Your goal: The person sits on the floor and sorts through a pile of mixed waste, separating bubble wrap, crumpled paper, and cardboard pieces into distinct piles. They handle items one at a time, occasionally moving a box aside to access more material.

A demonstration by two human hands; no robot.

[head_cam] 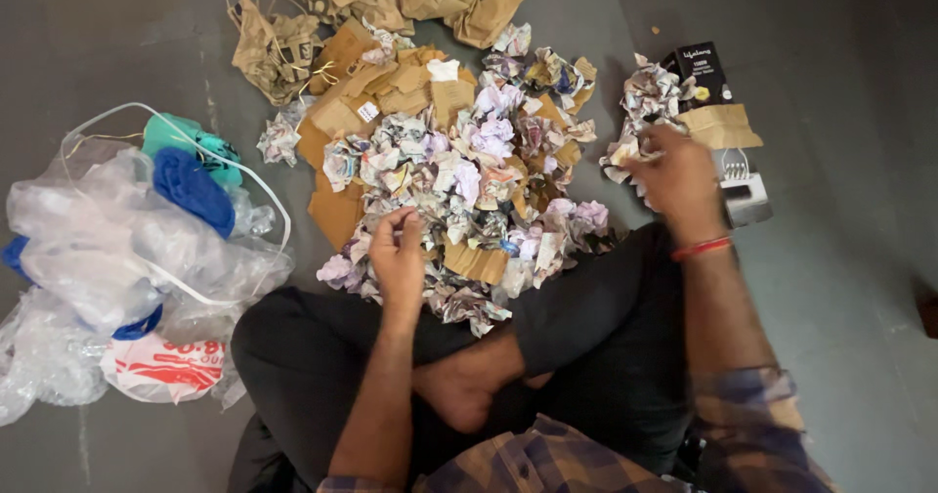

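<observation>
Head view, looking down on a person seated cross-legged on a grey floor point(840, 288), with a heap of crumpled paper point(469, 190) directly in front of the knees taken as the reference point.

Left hand point(399, 257): at the near edge of the heap, fingers curled closed over a crumpled piece of paper; the piece itself is mostly hidden by the fingers.

Right hand point(679, 175): to the right of the heap, closed on a scrap from a smaller pile of crumpled paper point(645, 112). The hand is slightly blurred, so the grip is not clear in detail. A red thread band point(701, 249) sits on that wrist.

Contents of the heap: balled printed paper in white, lilac and mixed colours, with torn brown cardboard pieces point(362, 102) lying along its left and far sides.

Beyond the heap: several crumpled brown paper bags point(391, 4) with cord handles; their contents cannot be seen.

Right of the heap, just past the smaller pile: a black carton point(703, 71), a flat brown paper piece point(723, 127) and a grey box point(745, 192). Whether anything is inside the carton or box cannot be told.

Left of the heap, well apart: a mound of clear plastic bags point(98, 249) holding teal cloth point(191, 141) and blue cloth point(195, 190), with a white and red printed bag point(161, 366) at its near side.
</observation>
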